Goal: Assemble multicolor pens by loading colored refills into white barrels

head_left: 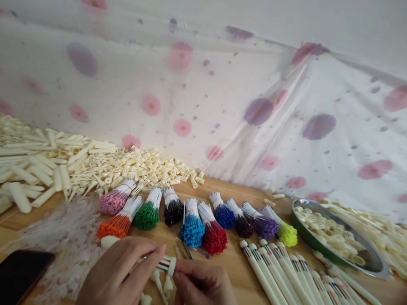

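Note:
My left hand [118, 277] is closed around a cream multicolour pen [165, 264]. Its slotted top, with coloured sliders, shows between my hands, and a rounded cream end [109, 242] sticks out behind my left fingers. With thumb and forefinger, my right hand [208, 291] pinches the white cap at the slotted end. My fingers hide most of the barrel. Under the hands lie small cream cone-shaped parts [159, 287]. Just beyond stand bundles of coloured refills, among them orange [115, 225], light blue [193, 227] and red [214, 233].
Assembled multicolour pens [278, 276] lie in rows at right, by a green-sided metal dish [298, 226] of slotted parts. Cream tubes [43, 173] and small parts are heaped at left. Clear plastic pieces [66, 240] and a black phone [12, 276] lie nearer.

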`<action>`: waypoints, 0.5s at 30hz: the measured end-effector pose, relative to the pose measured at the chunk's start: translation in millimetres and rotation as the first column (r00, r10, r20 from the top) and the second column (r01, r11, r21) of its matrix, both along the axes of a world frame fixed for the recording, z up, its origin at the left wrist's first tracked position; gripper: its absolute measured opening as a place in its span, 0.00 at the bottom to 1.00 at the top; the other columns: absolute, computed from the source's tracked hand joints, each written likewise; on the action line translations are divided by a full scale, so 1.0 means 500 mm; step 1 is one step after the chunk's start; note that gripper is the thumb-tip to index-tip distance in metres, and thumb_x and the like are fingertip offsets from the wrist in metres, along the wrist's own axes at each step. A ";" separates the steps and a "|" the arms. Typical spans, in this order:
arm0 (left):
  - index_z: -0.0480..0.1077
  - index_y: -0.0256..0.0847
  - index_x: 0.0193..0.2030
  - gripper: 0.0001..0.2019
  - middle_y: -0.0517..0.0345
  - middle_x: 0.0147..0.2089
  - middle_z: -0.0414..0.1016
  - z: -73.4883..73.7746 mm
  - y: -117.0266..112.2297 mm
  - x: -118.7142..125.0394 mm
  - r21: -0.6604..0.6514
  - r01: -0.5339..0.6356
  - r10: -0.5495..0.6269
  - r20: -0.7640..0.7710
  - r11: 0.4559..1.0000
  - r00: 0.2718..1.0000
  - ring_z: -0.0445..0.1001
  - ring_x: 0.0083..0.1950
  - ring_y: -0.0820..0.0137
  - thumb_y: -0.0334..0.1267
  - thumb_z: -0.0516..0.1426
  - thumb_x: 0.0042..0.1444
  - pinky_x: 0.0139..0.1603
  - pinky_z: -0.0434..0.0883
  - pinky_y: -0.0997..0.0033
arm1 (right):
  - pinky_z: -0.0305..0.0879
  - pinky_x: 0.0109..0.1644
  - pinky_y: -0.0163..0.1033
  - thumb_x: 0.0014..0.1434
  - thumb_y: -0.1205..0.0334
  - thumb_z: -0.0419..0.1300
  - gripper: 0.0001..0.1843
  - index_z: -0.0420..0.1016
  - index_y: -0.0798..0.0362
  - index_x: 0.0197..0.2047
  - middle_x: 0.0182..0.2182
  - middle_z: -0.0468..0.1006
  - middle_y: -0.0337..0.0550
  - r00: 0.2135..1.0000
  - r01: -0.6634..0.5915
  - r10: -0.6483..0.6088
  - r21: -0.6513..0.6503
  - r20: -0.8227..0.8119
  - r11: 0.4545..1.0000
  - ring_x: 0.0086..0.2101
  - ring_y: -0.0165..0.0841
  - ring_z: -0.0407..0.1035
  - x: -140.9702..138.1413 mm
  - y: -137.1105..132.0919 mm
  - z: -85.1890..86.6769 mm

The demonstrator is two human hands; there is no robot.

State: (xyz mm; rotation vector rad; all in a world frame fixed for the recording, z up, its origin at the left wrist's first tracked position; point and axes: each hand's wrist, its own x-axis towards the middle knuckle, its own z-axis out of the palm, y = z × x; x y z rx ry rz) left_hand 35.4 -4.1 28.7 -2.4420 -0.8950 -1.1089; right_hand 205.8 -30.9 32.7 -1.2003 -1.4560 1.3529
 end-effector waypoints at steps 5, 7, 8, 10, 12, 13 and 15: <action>0.70 0.37 0.45 0.14 0.53 0.35 0.77 -0.001 -0.002 -0.006 -0.032 -0.007 0.007 0.011 0.999 1.000 0.77 0.37 0.70 0.24 0.46 0.59 0.38 0.73 0.72 | 0.46 0.17 0.24 0.47 0.41 0.62 0.24 0.81 0.54 0.35 0.13 0.65 0.33 0.971 -0.066 0.000 -0.265 -0.240 0.962 0.13 0.20 0.54 0.002 0.000 0.010; 0.70 0.39 0.47 0.15 0.54 0.37 0.77 -0.005 -0.002 -0.011 -0.098 -0.004 0.005 0.003 0.995 1.000 0.77 0.39 0.70 0.25 0.47 0.59 0.42 0.73 0.72 | 0.42 0.17 0.25 0.47 0.39 0.61 0.26 0.81 0.55 0.34 0.13 0.67 0.34 0.960 -0.095 0.026 -0.240 -0.279 0.966 0.13 0.19 0.52 0.006 0.004 0.003; 0.69 0.40 0.48 0.15 0.54 0.38 0.77 -0.008 -0.003 -0.013 -0.137 0.000 0.001 0.011 0.991 1.000 0.77 0.40 0.70 0.25 0.47 0.59 0.43 0.73 0.72 | 0.40 0.17 0.26 0.48 0.38 0.60 0.27 0.81 0.55 0.34 0.13 0.67 0.35 0.961 -0.099 0.039 -0.207 -0.275 0.973 0.13 0.19 0.50 0.007 0.007 -0.001; 0.68 0.42 0.47 0.14 0.56 0.38 0.77 -0.013 -0.004 -0.015 -0.211 0.013 -0.003 0.048 0.977 0.999 0.77 0.40 0.70 0.27 0.46 0.61 0.43 0.74 0.73 | 0.39 0.17 0.27 0.48 0.36 0.59 0.28 0.80 0.56 0.32 0.13 0.68 0.36 0.971 -0.083 0.050 -0.133 -0.235 0.988 0.12 0.19 0.46 0.007 0.011 -0.009; 0.68 0.44 0.47 0.14 0.57 0.38 0.77 -0.017 -0.005 -0.015 -0.259 0.016 0.006 0.084 0.966 0.996 0.78 0.39 0.71 0.28 0.45 0.61 0.42 0.75 0.73 | 0.40 0.17 0.28 0.48 0.35 0.58 0.29 0.80 0.55 0.31 0.13 0.67 0.36 0.979 -0.058 0.040 -0.086 -0.198 0.995 0.13 0.20 0.48 0.005 0.013 -0.013; 0.68 0.44 0.47 0.14 0.57 0.38 0.77 -0.018 -0.006 -0.015 -0.269 0.014 0.012 0.094 0.963 0.995 0.78 0.39 0.71 0.28 0.45 0.61 0.42 0.75 0.74 | 0.41 0.18 0.28 0.48 0.35 0.58 0.29 0.80 0.55 0.32 0.13 0.66 0.35 0.981 -0.044 0.029 -0.074 -0.190 0.996 0.13 0.21 0.50 0.003 0.014 -0.014; 0.68 0.44 0.48 0.14 0.57 0.38 0.77 -0.019 -0.008 -0.014 -0.270 0.016 0.011 0.098 0.963 0.995 0.78 0.40 0.71 0.28 0.46 0.61 0.42 0.75 0.73 | 0.42 0.19 0.29 0.48 0.34 0.57 0.30 0.80 0.55 0.32 0.12 0.65 0.35 0.981 -0.019 0.005 -0.068 -0.192 0.997 0.14 0.22 0.54 -0.001 0.014 -0.018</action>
